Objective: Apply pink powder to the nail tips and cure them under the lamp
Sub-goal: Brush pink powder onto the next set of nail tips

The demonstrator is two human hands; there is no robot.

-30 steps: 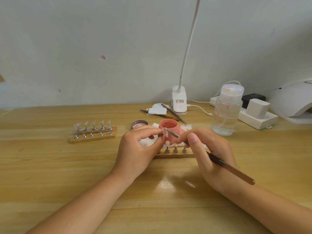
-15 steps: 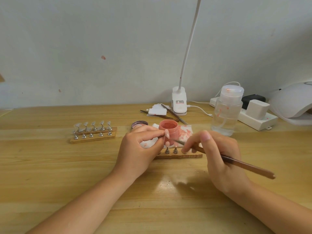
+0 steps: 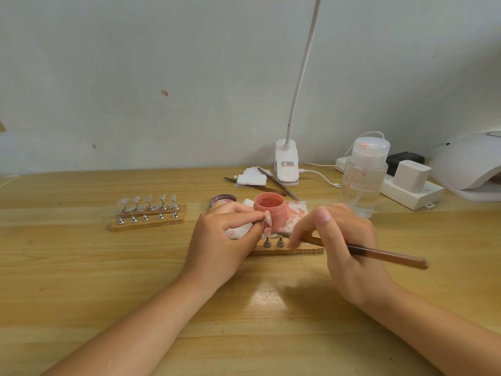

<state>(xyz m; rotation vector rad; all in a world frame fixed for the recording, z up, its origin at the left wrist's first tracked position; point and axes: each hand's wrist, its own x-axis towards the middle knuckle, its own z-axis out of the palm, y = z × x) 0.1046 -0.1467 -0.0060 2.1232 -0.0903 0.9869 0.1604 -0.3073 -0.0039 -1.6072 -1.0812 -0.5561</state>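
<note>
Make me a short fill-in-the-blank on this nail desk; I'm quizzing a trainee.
1. The left hand pinches a ____ in front of the powder jar.
2. The right hand holds a ____.
3. The jar's powder is ____.
4. The clear pump bottle stands to the jar's ____.

Answers: nail tip; brush; pink; right

Glossy wooden table (image 3: 81,267), clear plastic bottle (image 3: 362,185), matt brown brush (image 3: 385,255), shiny metal stands (image 3: 146,204).

A clear pump bottle (image 3: 362,180) stood far right on the tabletop (image 3: 81,267), beside a white power strip (image 3: 406,192); a clip-on desk lamp (image 3: 286,165) stood behind.
</note>
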